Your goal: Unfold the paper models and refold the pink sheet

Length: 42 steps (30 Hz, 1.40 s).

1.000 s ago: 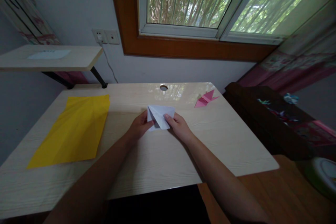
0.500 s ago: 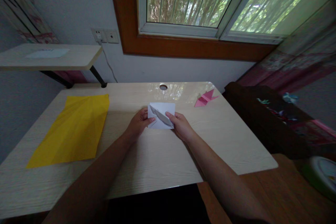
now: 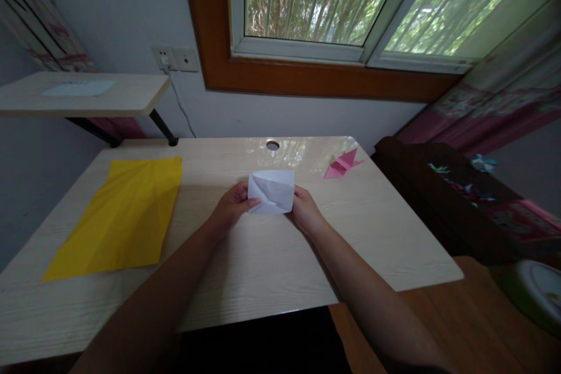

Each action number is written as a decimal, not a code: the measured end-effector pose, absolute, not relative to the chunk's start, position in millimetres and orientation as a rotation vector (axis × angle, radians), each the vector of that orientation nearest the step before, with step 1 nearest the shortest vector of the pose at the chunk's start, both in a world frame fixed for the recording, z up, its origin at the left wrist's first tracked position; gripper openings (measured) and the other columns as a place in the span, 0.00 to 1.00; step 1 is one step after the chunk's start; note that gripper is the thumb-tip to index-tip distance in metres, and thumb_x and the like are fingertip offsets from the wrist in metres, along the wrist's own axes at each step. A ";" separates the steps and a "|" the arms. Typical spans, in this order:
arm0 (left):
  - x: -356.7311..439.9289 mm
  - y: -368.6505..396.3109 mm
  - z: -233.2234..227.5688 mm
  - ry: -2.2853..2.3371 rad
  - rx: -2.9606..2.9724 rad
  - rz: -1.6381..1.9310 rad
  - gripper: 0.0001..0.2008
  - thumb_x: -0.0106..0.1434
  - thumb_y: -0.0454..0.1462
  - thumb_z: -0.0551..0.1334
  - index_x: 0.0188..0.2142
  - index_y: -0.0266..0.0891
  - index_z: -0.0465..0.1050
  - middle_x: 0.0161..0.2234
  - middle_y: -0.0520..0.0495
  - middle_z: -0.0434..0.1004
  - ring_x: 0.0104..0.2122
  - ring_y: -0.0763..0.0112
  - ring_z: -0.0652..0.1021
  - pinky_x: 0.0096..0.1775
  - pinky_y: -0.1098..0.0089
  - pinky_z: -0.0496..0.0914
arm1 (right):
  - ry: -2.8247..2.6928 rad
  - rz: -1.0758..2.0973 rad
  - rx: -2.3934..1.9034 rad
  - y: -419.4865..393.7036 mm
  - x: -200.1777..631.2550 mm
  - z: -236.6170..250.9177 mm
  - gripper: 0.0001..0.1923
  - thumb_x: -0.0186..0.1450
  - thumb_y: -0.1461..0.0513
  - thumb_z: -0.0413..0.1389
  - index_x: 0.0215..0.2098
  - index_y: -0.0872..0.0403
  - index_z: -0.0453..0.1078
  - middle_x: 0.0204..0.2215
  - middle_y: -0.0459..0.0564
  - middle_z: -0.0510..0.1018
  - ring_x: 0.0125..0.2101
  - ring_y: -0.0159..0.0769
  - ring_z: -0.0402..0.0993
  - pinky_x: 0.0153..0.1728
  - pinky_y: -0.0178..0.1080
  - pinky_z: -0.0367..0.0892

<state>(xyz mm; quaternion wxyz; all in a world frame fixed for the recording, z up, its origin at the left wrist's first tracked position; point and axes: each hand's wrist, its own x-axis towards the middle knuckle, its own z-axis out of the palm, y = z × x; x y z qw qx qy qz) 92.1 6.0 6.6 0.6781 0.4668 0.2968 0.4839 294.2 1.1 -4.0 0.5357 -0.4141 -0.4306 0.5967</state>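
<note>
A small folded sheet of white paper [image 3: 274, 190] is held above the middle of the desk, its creased face toward me. My left hand [image 3: 234, 203] pinches its left edge, with the thumb in front and the fingers behind. At the right edge my right hand [image 3: 304, 207] grips the paper, its fingers partly hidden behind the sheet. A diagonal fold line crosses the paper, and its flap now lies nearly flat.
Yellow paper [image 3: 123, 219] lies on the desk [image 3: 245, 280] at the left. A pink folded-paper figure [image 3: 342, 165] rests at the back right, beyond a cable hole [image 3: 272, 145]. A raised shelf [image 3: 144, 96] stands at the back left, below a wall socket [image 3: 175, 59].
The gap along the white paper's diagonal fold has closed up. My right thumb has moved off the paper's front toward its right edge. The left hand has stayed nearly still.
</note>
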 end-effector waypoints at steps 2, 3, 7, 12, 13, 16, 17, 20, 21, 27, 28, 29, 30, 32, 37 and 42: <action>92.0 6.8 5.8 0.664 1.056 1.087 0.21 0.53 0.36 0.74 0.46 0.38 0.76 0.40 0.47 0.84 0.39 0.66 0.81 0.45 0.65 0.74 | -1.035 1.409 -0.984 2.3 294.8 -5.9 0.13 0.60 0.53 0.66 0.38 0.52 0.82 0.37 0.48 0.84 0.34 0.39 0.77 0.41 0.41 0.70; 91.9 7.1 5.5 0.665 1.060 1.088 0.20 0.53 0.36 0.74 0.46 0.38 0.76 0.40 0.47 0.84 0.40 0.66 0.81 0.45 0.65 0.74 | -1.038 1.406 -0.987 2.8 295.3 -6.4 0.13 0.60 0.53 0.66 0.38 0.52 0.82 0.36 0.48 0.84 0.33 0.39 0.77 0.41 0.41 0.69; 91.8 7.5 6.8 0.678 1.085 1.090 0.20 0.54 0.37 0.74 0.46 0.39 0.76 0.41 0.47 0.84 0.41 0.64 0.82 0.47 0.63 0.74 | -1.029 1.427 -0.968 2.8 296.9 -4.1 0.16 0.61 0.52 0.66 0.41 0.53 0.80 0.36 0.48 0.83 0.32 0.37 0.75 0.38 0.39 0.68; 92.7 6.2 12.1 0.665 1.090 1.099 0.21 0.54 0.37 0.74 0.48 0.38 0.76 0.44 0.44 0.84 0.44 0.62 0.81 0.51 0.61 0.73 | -0.959 1.465 -0.936 -1.9 296.4 9.2 0.18 0.58 0.51 0.68 0.40 0.52 0.76 0.33 0.46 0.81 0.30 0.33 0.73 0.33 0.35 0.66; 92.7 6.0 12.6 0.667 1.086 1.105 0.22 0.54 0.37 0.74 0.48 0.38 0.76 0.45 0.44 0.84 0.45 0.61 0.81 0.51 0.60 0.73 | -0.951 1.477 -0.927 -3.1 296.1 12.1 0.19 0.57 0.51 0.69 0.42 0.52 0.75 0.34 0.46 0.81 0.30 0.33 0.73 0.33 0.35 0.66; 92.4 5.4 12.7 0.680 1.085 1.111 0.23 0.53 0.37 0.74 0.48 0.37 0.76 0.45 0.43 0.83 0.46 0.59 0.81 0.52 0.59 0.72 | -0.946 1.523 -0.896 -5.3 295.2 17.8 0.24 0.56 0.52 0.70 0.46 0.51 0.73 0.38 0.47 0.82 0.32 0.35 0.75 0.34 0.36 0.68; 92.2 5.2 12.4 0.683 1.088 1.111 0.22 0.53 0.38 0.74 0.48 0.37 0.77 0.45 0.44 0.84 0.46 0.59 0.81 0.52 0.59 0.72 | -0.952 1.534 -0.889 -5.4 295.0 18.2 0.25 0.56 0.52 0.70 0.48 0.50 0.72 0.38 0.48 0.82 0.33 0.36 0.76 0.35 0.36 0.69; 91.6 5.2 10.3 0.694 1.101 1.095 0.21 0.55 0.38 0.74 0.48 0.37 0.77 0.44 0.44 0.83 0.45 0.60 0.80 0.51 0.61 0.72 | -0.985 1.516 -0.888 -4.1 294.6 14.5 0.26 0.57 0.51 0.69 0.50 0.49 0.71 0.40 0.48 0.83 0.34 0.36 0.77 0.36 0.37 0.70; 91.3 5.5 9.3 0.700 1.101 1.092 0.20 0.55 0.39 0.74 0.47 0.37 0.77 0.43 0.44 0.83 0.44 0.61 0.80 0.50 0.62 0.72 | -0.999 1.494 -0.895 -3.3 294.5 12.3 0.25 0.57 0.51 0.69 0.49 0.49 0.71 0.40 0.48 0.83 0.34 0.36 0.77 0.36 0.37 0.70; 86.9 8.9 5.7 0.732 1.140 1.290 0.32 0.56 0.38 0.74 0.58 0.45 0.67 0.39 0.50 0.80 0.37 0.70 0.78 0.39 0.71 0.72 | -1.115 1.361 -0.967 0.0 294.1 3.4 0.25 0.58 0.50 0.67 0.49 0.49 0.70 0.39 0.48 0.82 0.33 0.36 0.76 0.34 0.36 0.69; 85.7 9.4 6.0 0.737 1.176 1.313 0.34 0.57 0.38 0.73 0.61 0.47 0.64 0.37 0.52 0.79 0.35 0.72 0.77 0.38 0.72 0.71 | -1.133 1.348 -0.972 -0.1 294.3 3.5 0.25 0.58 0.50 0.67 0.49 0.50 0.70 0.38 0.47 0.82 0.33 0.35 0.76 0.33 0.36 0.68; 84.4 9.8 6.2 0.741 1.215 1.328 0.35 0.58 0.38 0.73 0.62 0.48 0.63 0.36 0.53 0.77 0.34 0.73 0.76 0.37 0.73 0.70 | -1.148 1.336 -0.977 -0.5 294.7 4.0 0.25 0.59 0.50 0.67 0.50 0.50 0.70 0.38 0.47 0.82 0.32 0.35 0.75 0.33 0.35 0.67; 83.1 10.3 6.3 0.749 1.253 1.336 0.33 0.58 0.38 0.72 0.61 0.48 0.64 0.35 0.54 0.76 0.33 0.74 0.75 0.36 0.74 0.69 | -1.162 1.320 -0.984 -0.9 295.2 4.8 0.25 0.59 0.50 0.67 0.50 0.50 0.70 0.36 0.46 0.81 0.31 0.34 0.73 0.32 0.35 0.66; 80.7 11.4 5.6 0.789 1.323 1.325 0.26 0.60 0.39 0.71 0.56 0.46 0.70 0.33 0.54 0.75 0.31 0.74 0.74 0.34 0.74 0.68 | -1.182 1.284 -0.997 -2.0 296.4 6.9 0.25 0.60 0.50 0.66 0.51 0.49 0.70 0.31 0.43 0.78 0.28 0.32 0.70 0.29 0.34 0.63; 77.0 13.7 1.6 0.899 1.403 1.261 0.14 0.60 0.39 0.70 0.46 0.42 0.77 0.27 0.54 0.73 0.28 0.73 0.71 0.33 0.73 0.65 | -1.143 1.294 -0.977 -3.2 299.6 12.1 0.25 0.61 0.50 0.66 0.53 0.48 0.69 0.23 0.39 0.69 0.22 0.28 0.60 0.24 0.33 0.54; 77.5 13.3 7.0 0.845 1.350 1.291 0.10 0.56 0.40 0.73 0.36 0.41 0.78 0.35 0.49 0.78 0.37 0.68 0.77 0.41 0.69 0.70 | -1.042 1.330 -0.963 -2.8 301.2 14.9 0.28 0.58 0.50 0.68 0.54 0.47 0.69 0.20 0.37 0.63 0.20 0.27 0.57 0.23 0.33 0.50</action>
